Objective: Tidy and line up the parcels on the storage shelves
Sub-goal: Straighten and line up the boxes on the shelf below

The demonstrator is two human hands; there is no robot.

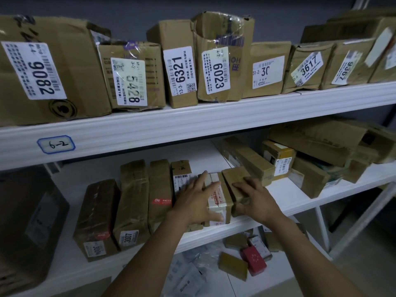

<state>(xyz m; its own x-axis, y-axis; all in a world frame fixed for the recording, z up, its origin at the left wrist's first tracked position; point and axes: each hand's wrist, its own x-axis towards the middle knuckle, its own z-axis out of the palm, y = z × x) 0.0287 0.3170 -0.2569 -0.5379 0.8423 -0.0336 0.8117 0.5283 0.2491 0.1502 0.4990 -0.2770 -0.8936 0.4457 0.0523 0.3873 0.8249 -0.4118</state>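
On the middle shelf (287, 202) a row of brown parcels lies side by side. My left hand (194, 199) lies flat with straight fingers across a taped parcel with a white and red label (219, 201), and covers part of the labelled box (182, 170) to its left. My right hand (256, 195) rests on a small brown box (234, 175) at the row's right end, fingers bent over its top. Further left lie three long parcels, one tagged 3007 (131, 202). The upper shelf (192, 123) carries a line of numbered boxes, such as 6321 (180, 65).
Loosely piled boxes (310, 151) fill the right of the middle shelf, with bare shelf between them and my hands. A dark box (27, 221) stands at far left. Small parcels, one red (254, 260), lie scattered on the bottom level. A white upright (321, 228) stands at right.
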